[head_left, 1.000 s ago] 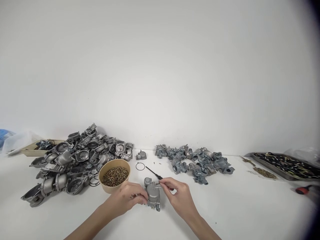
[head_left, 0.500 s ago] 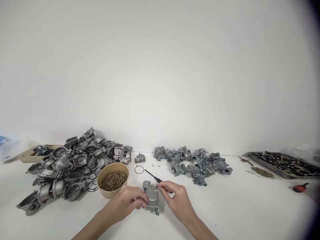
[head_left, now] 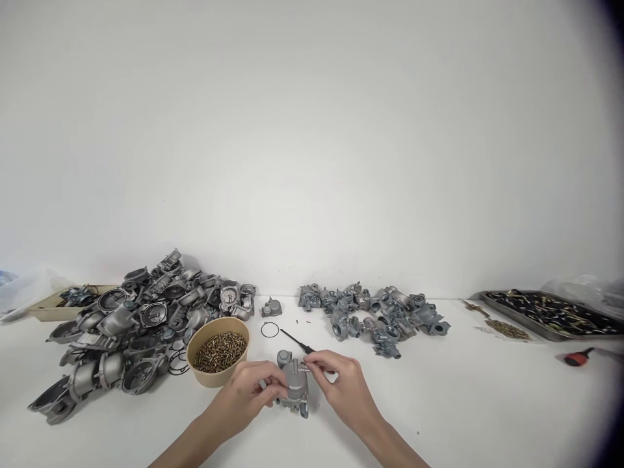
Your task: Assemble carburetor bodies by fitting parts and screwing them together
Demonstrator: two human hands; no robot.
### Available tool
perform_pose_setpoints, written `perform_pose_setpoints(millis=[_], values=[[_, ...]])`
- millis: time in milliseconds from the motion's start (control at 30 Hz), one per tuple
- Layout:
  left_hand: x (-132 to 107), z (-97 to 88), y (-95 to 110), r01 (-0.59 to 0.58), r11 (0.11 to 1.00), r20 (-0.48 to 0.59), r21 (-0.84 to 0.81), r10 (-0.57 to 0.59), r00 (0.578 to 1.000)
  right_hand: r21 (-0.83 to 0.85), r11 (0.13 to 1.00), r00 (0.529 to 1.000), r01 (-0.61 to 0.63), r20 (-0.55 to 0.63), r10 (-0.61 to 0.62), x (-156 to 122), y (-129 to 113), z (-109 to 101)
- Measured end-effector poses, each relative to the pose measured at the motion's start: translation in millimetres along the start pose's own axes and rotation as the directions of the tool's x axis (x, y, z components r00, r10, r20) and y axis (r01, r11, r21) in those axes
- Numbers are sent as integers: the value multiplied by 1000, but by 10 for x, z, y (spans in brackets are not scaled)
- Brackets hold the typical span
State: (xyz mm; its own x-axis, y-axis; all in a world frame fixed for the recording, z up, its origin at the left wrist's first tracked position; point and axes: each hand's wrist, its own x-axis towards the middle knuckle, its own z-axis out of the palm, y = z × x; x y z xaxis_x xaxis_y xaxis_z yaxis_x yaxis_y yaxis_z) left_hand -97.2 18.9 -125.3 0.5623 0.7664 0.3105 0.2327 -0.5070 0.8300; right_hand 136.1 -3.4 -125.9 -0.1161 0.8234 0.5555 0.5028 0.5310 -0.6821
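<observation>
Hardly anything has moved since the earlier frame: the view shifts a little, so the whole scene sits slightly farther left, while my two hands and the metal casting (head_left: 295,383) keep nearly the same relation. The casting is right in front of me on the table (head_left: 468,403), between my hands. My left hand (head_left: 251,390) is clamped on its left flank, fingers and thumb bent against it. My right hand (head_left: 344,380) brings thumb and forefinger to the far right corner; I cannot tell whether they close on something small there.

To do this well, I judge, the left must pin the casting firmly so it cannot twist, while the right works lightly and squarely, without side push.

As for room, the black slim tool (head_left: 306,349) lies just beyond the casting, its handle close by my right fingers, so reaching forward risks knocking it or the black ring (head_left: 270,337) past its tip. On my left the tan bowl (head_left: 213,379) of screws sits just beside my wrist, with the heap of housings (head_left: 155,314) behind. My best way out is rightward, short of the red-handled tool (head_left: 576,358); the table's near edge is out of view.
</observation>
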Motion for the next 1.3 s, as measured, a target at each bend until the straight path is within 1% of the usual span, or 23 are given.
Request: perform_pose_setpoints(millis=[200, 367, 600, 733, 867, 967, 1100, 1300], values=[[22, 2, 5, 24, 999, -5, -47, -25, 1000, -8, 1000, 1000, 11, -12, -12, 11, -38, -3], [17, 6, 11, 15, 999, -5, -49, -15, 1000, -22, 999, 1000, 27, -15, -27, 13, -43, -5], [18, 27, -6, 54, 997, -23, -50, -55, 998, -32, 999, 999, 25, -18, -26, 14, -56, -7], [23, -10, 6, 43, 999, -24, -31, -43, 999, -28, 999, 999, 33, -20, -33, 13, -41, 1], [27, -98, 35, -2, 997, -47, 77, 5, 999, -26, 999, 999, 18, -27, -19, 19, -22, -15], [19, -153, 54, -61, 987, 2, 147, 61, 998, -16, 999, 999, -31, -21, 30, 30, -21, -45], [5, -176, 44, -126, 978, 86, 168, 113, 990, 29, 997, 997, -78, 10, 78, 39, -17, -69], [8, -167, -10, -189, 965, 100, 181, 173, 980, 118, 983, 989, -138, 77, 130, 35, 3, -51]])
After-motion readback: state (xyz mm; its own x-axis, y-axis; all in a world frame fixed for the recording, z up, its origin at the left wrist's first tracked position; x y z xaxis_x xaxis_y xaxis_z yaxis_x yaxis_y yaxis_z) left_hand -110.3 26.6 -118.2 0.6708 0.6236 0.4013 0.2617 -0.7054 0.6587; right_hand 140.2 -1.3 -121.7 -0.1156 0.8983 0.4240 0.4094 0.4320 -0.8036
